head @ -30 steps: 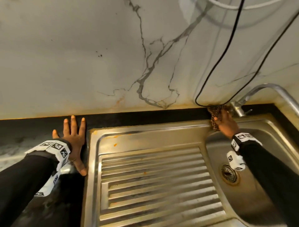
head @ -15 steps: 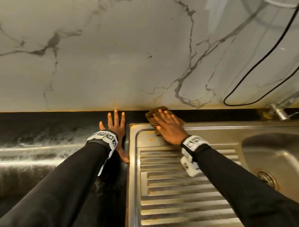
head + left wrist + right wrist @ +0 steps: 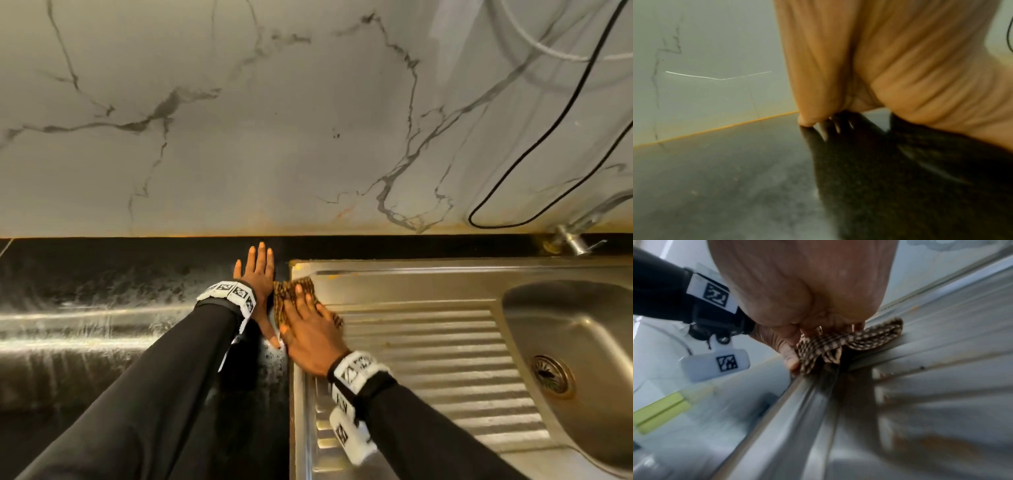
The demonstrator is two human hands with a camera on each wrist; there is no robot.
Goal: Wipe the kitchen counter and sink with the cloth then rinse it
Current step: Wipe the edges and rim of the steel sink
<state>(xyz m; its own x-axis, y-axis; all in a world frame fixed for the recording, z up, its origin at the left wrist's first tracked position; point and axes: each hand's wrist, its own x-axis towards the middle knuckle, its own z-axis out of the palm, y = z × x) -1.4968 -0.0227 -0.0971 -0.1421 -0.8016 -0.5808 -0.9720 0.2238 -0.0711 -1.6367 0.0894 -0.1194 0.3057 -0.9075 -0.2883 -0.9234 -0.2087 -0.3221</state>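
Behind: white marble-look wall panel (image 3: 260,144), veined grey, orange staining along its bottom edge. At right: looping black cable (image 3: 534,150) against the panel, pale hose (image 3: 548,51) curving above. Low right: metal tap base (image 3: 567,238) beside the wall. In right wrist view: blurred yellow-green block (image 3: 659,412).

Left hand (image 3: 256,274) flat on bench (image 3: 102,308), just left of sink (image 3: 445,274) rim, blocks leftward path. Ribbed drainboard (image 3: 428,359) open rightward toward basin (image 3: 565,342); tap (image 3: 568,240) behind basin.

No readable text anywhere.
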